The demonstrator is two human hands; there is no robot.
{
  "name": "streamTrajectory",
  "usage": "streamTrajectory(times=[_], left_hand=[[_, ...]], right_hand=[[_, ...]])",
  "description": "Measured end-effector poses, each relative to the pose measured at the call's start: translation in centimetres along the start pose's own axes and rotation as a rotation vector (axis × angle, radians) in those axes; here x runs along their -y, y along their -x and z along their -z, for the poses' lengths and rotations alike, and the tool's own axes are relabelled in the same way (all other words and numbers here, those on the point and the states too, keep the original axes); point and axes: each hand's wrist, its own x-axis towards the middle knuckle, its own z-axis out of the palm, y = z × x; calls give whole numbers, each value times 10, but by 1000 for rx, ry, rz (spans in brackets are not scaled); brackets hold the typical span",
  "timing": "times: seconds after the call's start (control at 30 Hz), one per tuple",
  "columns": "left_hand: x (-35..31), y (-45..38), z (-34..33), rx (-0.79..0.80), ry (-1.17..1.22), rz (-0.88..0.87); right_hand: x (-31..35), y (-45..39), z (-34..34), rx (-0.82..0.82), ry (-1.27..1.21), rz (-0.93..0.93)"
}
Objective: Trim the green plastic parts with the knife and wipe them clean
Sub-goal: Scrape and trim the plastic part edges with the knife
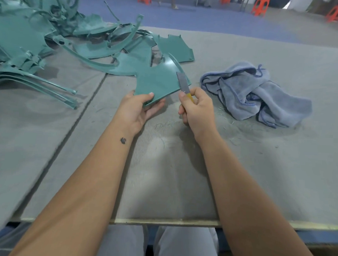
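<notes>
A flat green plastic part (158, 82) is held above the grey table, tilted up at its far end. My left hand (139, 108) grips its near corner, thumb on top and fingers underneath. My right hand (196, 109) grips the yellow handle of a knife (183, 83). The grey blade points away from me and lies against the part's right edge. A crumpled blue cloth (252, 91) lies on the table to the right of the knife, untouched.
A big heap of green plastic parts (51, 35) fills the far left of the grey table (280, 163). Several curved green strips (33, 83) lie at its near side. Thin shavings are scattered near my right hand. Orange stools (259, 6) stand on the floor beyond.
</notes>
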Motion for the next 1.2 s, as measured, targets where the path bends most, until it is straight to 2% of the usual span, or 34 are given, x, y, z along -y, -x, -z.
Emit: streamTrajectory(times=[0.1, 0.23, 0.37, 0.6, 0.77, 0.9, 1.1, 1.2], left_hand=[[-2, 0, 1, 0, 41, 22], [-2, 1, 0, -3, -4, 34], [-1, 3, -2, 38, 52, 67], [-1, 4, -3, 42, 129, 87], [-1, 5, -3, 44, 156, 75], [-1, 6, -4, 47, 188, 77], [-1, 8, -6, -13, 293, 133], [-2, 8, -6, 16, 311, 150]], right_hand=[[-1, -1, -1, 70, 101, -14], [0, 4, -9, 162, 270, 78], [6, 5, -12, 204, 150, 3], [10, 3, -12, 187, 15, -141], [8, 5, -10, 285, -20, -77], [6, 8, -13, 391, 48, -76], [4, 7, -15, 401, 74, -71], [2, 5, -16, 408, 85, -78]])
